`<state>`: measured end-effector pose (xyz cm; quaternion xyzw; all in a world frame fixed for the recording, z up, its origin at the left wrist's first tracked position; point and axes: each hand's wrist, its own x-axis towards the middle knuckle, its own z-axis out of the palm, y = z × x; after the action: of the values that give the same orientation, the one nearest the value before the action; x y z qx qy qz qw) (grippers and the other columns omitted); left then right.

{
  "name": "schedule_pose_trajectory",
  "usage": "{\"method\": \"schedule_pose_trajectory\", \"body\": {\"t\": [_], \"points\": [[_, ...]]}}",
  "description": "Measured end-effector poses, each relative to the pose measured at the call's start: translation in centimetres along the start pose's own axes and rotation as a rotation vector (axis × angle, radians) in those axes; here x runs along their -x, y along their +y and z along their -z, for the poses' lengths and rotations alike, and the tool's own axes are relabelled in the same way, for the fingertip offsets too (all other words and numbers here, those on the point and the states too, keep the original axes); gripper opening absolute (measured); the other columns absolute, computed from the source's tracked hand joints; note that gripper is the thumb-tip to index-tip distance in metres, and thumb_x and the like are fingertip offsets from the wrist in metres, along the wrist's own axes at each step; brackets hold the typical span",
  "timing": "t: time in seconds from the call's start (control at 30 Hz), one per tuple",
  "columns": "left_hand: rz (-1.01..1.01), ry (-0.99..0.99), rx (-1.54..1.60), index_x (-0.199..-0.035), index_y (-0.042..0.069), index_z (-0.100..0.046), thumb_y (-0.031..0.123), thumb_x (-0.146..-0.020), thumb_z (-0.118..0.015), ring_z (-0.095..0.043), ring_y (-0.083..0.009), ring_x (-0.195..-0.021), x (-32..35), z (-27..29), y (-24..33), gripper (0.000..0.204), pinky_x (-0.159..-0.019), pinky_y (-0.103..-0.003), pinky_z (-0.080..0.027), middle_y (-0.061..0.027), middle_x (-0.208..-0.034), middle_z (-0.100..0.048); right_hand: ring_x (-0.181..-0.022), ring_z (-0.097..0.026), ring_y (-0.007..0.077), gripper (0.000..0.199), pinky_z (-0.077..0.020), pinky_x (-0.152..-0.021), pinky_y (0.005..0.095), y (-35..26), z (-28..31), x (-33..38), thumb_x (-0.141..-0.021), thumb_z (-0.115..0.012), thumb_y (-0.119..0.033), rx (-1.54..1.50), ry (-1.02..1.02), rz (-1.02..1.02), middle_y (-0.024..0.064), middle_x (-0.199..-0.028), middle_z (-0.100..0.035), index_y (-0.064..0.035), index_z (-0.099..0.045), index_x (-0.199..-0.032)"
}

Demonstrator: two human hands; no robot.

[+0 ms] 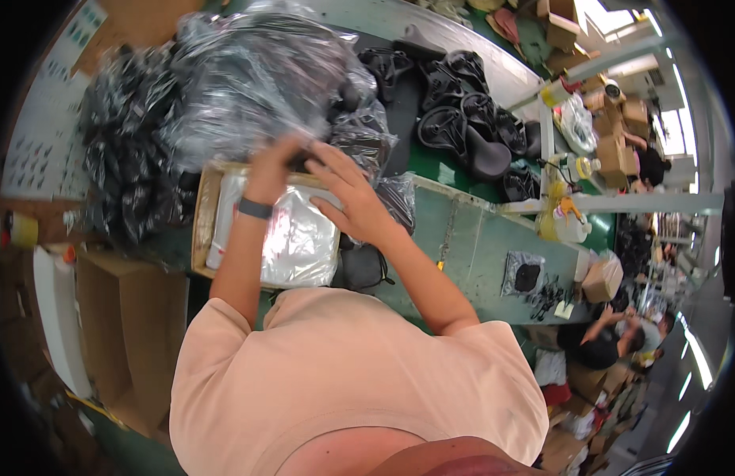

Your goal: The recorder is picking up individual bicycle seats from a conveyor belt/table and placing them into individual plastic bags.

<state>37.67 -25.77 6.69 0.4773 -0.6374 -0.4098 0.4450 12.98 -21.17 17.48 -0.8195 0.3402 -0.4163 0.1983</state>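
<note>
The left hand [274, 163] is reaching up toward twelve o'clock, its fingers curling in against the lower edge of a big clear plastic bag [256, 75] stuffed with black parts; motion blur is hiding the fingertips, so whether it is truly gripping the plastic cannot be told. A dark band [255, 209] is sitting on that wrist. The right hand [353, 198] is lying just beside it at three o'clock, fingers spread fairly wide and flat, the tips pressing near the same bag's lower edge and on something dark [300, 163] between the two hands; it is closing around nothing that shows.

The bag is resting at the top centre of the view, on the green workbench [471, 254]. Directly below the hands, at six o'clock from them, an open cardboard box [202, 230] is holding flat clear plastic packets [300, 238]. More bagged black parts [125, 151] are piling up at nine o'clock of the big bag. At two o'clock, black bicycle saddles [463, 119] are lying in a heap. Far off at four o'clock, another person [613, 337] is working at the bench's end.
</note>
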Motion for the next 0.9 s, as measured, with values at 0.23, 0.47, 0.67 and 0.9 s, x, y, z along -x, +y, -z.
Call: {"method": "schedule_pose_trajectory", "body": {"t": [0.23, 0.47, 0.67, 0.9], "points": [[0.501, 0.648, 0.531, -0.101, 0.008, -0.065, 0.039, -0.109, -0.070, -0.039, -0.0047, -0.050, -8.4, 14.1, -9.3, 0.032, -0.041, -0.024, -0.027, -0.0064, -0.094, -0.074, -0.125, -0.069, 0.0295, 0.060, -0.0586, -0.100, 0.0416, 27.5, 6.7, 6.4, -0.091, -0.079, -0.016, -0.125, 0.437, -0.795, 0.0217, -0.140, -0.069, -0.0009, -0.062, -0.147], [0.511, 0.843, 0.024, -0.136, 0.008, -0.071, 0.032, -0.116, -0.057, -0.042, -0.0021, -0.059, 0.2, 3.0, -6.4, 0.034, -0.050, -0.021, -0.031, 0.0052, -0.076, -0.058, -0.135, -0.058, 0.0498, 0.106, -0.0476, -0.117, 0.0503, 51.7, 14.9, 18.1, -0.077, -0.088, -0.014, 0.760, 0.138, -0.967, 0.0340, -0.149, -0.057, 0.0102, -0.031, -0.162], [0.598, 0.314, -0.221, -0.114, 0.002, -0.077, 0.011, -0.108, -0.065, -0.068, -0.0106, -0.074, 12.6, -6.5, -9.1, 0.016, -0.066, -0.029, -0.054, -0.0037, -0.083, -0.072, -0.128, -0.065, 0.0425, 0.093, -0.0541, -0.108, 0.0510, 54.5, 13.3, 18.3, -0.075, -0.097, -0.031, 0.939, -0.023, -1.260, 0.0218, -0.132, -0.067, -0.0035, -0.048, -0.149], [0.371, -0.248, -0.446, -0.102, 0.006, -0.077, 0.025, -0.097, -0.079, -0.074, -0.0299, -0.075, 13.6, -15.9, -10.8, 0.019, -0.069, -0.040, -0.059, -0.0141, -0.087, -0.076, -0.096, -0.075, 0.0426, 0.079, -0.0618, -0.082, 0.0510, 45.5, 16.0, 26.3, -0.079, -0.091, -0.051, 0.508, 0.166, -1.182, 0.0248, -0.108, -0.073, 0.0031, -0.056, -0.124]]}}
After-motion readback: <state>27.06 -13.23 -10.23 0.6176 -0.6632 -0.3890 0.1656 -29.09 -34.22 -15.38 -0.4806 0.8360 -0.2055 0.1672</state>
